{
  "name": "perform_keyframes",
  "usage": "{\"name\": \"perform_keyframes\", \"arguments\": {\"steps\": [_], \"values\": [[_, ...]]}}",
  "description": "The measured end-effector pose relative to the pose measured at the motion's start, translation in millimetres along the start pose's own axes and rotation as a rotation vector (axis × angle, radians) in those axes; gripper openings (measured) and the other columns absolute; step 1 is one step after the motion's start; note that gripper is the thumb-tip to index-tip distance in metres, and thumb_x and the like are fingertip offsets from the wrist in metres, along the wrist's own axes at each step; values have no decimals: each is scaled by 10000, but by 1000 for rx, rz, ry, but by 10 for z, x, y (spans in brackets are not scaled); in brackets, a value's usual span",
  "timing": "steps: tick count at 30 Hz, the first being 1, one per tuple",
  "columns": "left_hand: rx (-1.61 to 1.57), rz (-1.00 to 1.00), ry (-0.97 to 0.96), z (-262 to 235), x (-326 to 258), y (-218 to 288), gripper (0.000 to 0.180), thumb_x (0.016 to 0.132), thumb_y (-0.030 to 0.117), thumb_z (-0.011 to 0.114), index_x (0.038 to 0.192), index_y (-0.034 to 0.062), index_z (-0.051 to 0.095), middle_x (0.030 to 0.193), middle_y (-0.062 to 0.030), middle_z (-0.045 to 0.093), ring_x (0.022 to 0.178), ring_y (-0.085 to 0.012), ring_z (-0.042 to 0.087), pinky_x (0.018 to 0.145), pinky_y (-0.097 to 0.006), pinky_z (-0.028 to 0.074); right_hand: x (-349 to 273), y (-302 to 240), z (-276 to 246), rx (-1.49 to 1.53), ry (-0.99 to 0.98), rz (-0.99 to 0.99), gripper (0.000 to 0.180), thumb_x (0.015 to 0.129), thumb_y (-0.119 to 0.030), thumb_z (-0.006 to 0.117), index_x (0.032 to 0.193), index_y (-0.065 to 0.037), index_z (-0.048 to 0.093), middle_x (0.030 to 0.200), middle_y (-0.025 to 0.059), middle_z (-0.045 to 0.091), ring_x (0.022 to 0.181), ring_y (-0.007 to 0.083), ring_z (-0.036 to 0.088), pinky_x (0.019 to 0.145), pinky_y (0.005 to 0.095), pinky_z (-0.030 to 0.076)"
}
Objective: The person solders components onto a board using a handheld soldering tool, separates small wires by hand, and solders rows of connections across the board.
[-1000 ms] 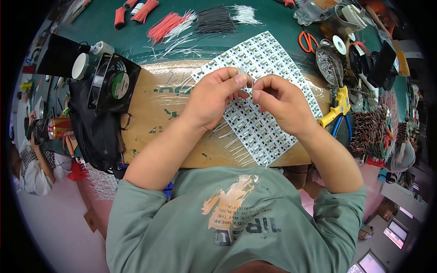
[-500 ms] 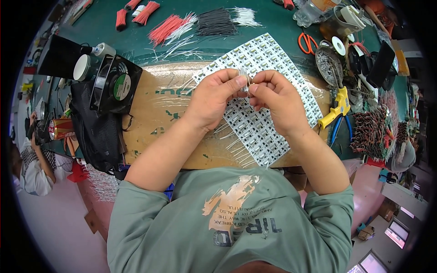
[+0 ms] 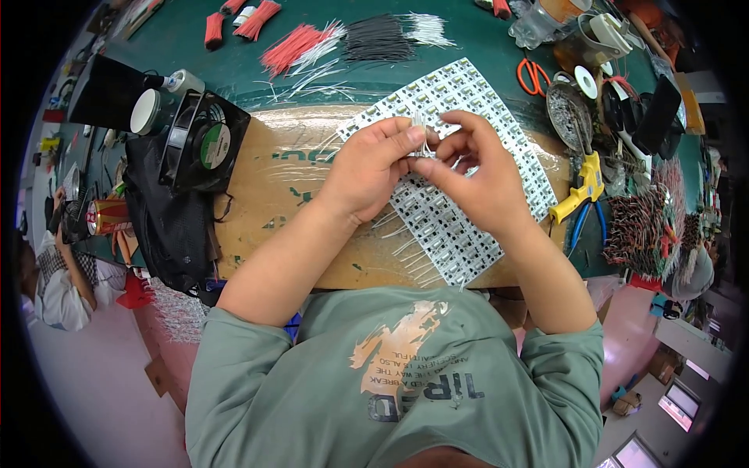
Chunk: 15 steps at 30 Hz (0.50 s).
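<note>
Left hand [image 3: 373, 168] curled, thumb and fingertips pinched on a small bundle of thin white wires [image 3: 422, 140]. Right hand [image 3: 473, 178] meeting it from the other side, thumb and forefinger closed on the same wires, remaining fingers bent loosely above. Both held just over the white panel of small circuit boards [image 3: 460, 101], roughly above its middle.

Panel lying slantwise on a sheet of brown cardboard [image 3: 269, 175], far corner reaching onto the green table [image 3: 234, 66]. White wire leads [image 3: 409, 253] sticking out from the panel's near-left edge. Left of the panel, at the cardboard's edge, a black square cooling fan [image 3: 204, 143] with a green centre label, propped on a black cloth bag [image 3: 168, 226]. Beyond the fan, a white roll of tape [image 3: 147, 111].

Beyond the panel, on the table: bundles of red cut wires [image 3: 295, 45], black cut wires [image 3: 378, 39] and white cut wires [image 3: 425, 28]. Right of the panel, a yellow glue gun [image 3: 581, 187] beside blue-handled pliers [image 3: 581, 226]; farther back, orange-handled scissors [image 3: 533, 76]. Far right, a heap of red-and-dark wired parts [image 3: 640, 230]. Far left of the panel, off the table, another person [image 3: 58, 273] in a checked sleeve.
</note>
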<state>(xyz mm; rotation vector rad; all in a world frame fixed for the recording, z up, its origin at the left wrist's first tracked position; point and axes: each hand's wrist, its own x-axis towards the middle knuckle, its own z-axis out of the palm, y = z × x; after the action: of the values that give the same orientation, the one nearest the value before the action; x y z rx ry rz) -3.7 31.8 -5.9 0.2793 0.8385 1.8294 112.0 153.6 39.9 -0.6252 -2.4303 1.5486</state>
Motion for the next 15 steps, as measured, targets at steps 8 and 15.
{"name": "perform_keyframes", "arguments": {"steps": [8,15], "values": [[-153,-55,-47,-6,-15,-37,199,941,177,559,1007,-6,599,987,-115,636,936,-189,593,838,-325,480,106,222,17,-526,243,-699,839,607,-203,828,1360,-142,464,1103,98,550,948,286,564,793,384,471],[-131,-125,-71,8,-25,-46,196,942,187,560,1011,7,596,978,-97,633,914,-170,590,822,-300,463,148,185,-37,-567,254,-717,819,597,-188,825,1341,-137,486,1100,84,557,934,282,568,770,387,470]]}}
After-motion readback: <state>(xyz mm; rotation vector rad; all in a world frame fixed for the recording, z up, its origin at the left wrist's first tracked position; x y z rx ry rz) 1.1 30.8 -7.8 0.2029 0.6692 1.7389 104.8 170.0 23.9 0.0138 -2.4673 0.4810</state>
